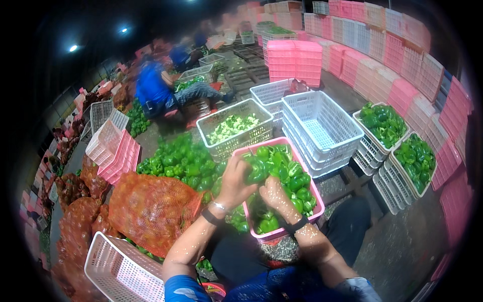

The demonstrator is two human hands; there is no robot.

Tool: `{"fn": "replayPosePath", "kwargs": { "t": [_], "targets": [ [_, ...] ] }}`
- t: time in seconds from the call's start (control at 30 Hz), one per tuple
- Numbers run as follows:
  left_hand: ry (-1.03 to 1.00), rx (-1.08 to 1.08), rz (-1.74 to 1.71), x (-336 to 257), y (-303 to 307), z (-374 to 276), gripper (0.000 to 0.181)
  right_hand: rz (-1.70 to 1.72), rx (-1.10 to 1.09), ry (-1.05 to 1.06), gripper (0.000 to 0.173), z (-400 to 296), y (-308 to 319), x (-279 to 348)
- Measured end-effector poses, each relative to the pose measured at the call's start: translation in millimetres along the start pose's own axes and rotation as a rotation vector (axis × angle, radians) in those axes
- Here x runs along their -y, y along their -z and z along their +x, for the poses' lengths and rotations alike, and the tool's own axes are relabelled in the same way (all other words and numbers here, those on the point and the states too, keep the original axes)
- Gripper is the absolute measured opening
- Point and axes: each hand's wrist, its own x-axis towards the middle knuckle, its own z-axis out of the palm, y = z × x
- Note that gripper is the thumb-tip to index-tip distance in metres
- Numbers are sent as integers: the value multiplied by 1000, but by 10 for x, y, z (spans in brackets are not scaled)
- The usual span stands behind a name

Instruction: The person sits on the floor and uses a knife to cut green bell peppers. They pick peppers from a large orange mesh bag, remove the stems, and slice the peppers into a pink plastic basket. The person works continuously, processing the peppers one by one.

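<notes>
My left hand [237, 177] holds a green bell pepper [258, 170] above a pink plastic crate [320, 207]. Close against that pepper, my right hand [274, 193] has its fingers curled; whether it grips a small tool or the pepper itself is hidden. Many green bell peppers [298, 182] fill the pink crate, some of them opened at the top. To the left of the crate spreads a heap of whole green peppers [185, 158] on the floor.
An orange mesh sack [151, 207] lies at my left, above a tipped white crate [124, 268]. Ahead stand a crate of pale pepper cores [234, 126] and stacked white crates [320, 128]. Pepper-filled crates [381, 120] stand right. A person in blue [153, 85] sits ahead left.
</notes>
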Motion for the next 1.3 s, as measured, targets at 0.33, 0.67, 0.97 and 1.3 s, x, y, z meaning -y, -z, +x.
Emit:
{"fn": "replayPosePath", "kwargs": {
  "t": [0.33, 0.67, 0.97, 1.3],
  "targets": [
    [415, -96, -254, 160, -554, -133, 45, 40, 81, -180, 13, -429, -210, -1109],
    [600, -10, -629, 669, -933, -352, 56, -65, -139, -287, 19, -478, 9, -1448],
    [828, 157, -1371, 430, -781, -476, 57, 20, -206, 220, 47, -95, 312, -559],
    [1012, 295, -1400, 349, -677, -870, 64, -224, 10, 99, 40, -170, 120, -574]
  ]
}}
